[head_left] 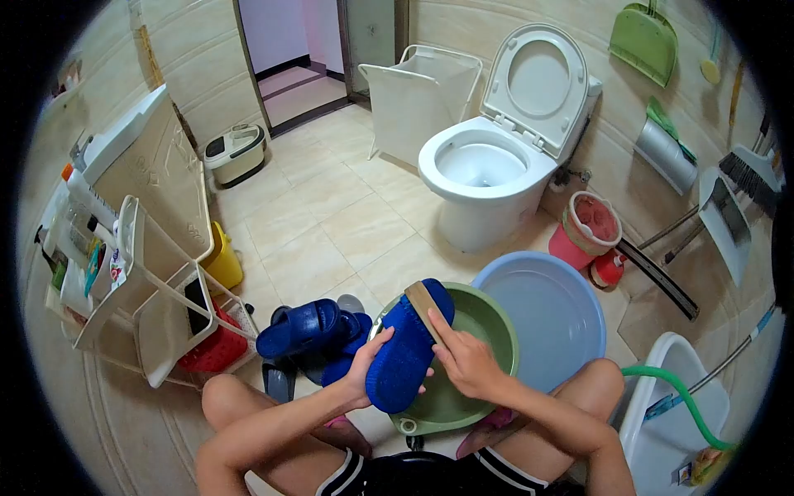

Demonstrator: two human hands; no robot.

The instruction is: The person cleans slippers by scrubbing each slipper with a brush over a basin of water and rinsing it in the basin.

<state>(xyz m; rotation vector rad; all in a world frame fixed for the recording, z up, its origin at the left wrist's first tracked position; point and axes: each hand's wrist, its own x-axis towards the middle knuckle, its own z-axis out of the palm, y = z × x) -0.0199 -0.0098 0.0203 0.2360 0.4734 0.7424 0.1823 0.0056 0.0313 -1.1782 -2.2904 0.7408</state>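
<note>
Over the green basin (496, 331), my left hand (364, 368) grips a blue slipper (399, 372) by its side, the slipper tilted and its sole end toward me. My right hand (470, 364) is closed on a wooden-backed scrubbing brush (423, 307), which lies across the upper part of the slipper. The brush's bristles are hidden. Left of the basin, a pile of slippers (306, 326), blue and dark, rests on the floor. A light blue basin (597, 331) with water in it stands to the right, touching the green one.
A toilet (463, 194) with its lid up stands ahead, beside a white laundry hamper (418, 103). Right of it are a pink bin (571, 241), a dustpan (724, 219) and a green hose (678, 388) over a white tub (653, 430). A shelf rack (157, 306) stands left.
</note>
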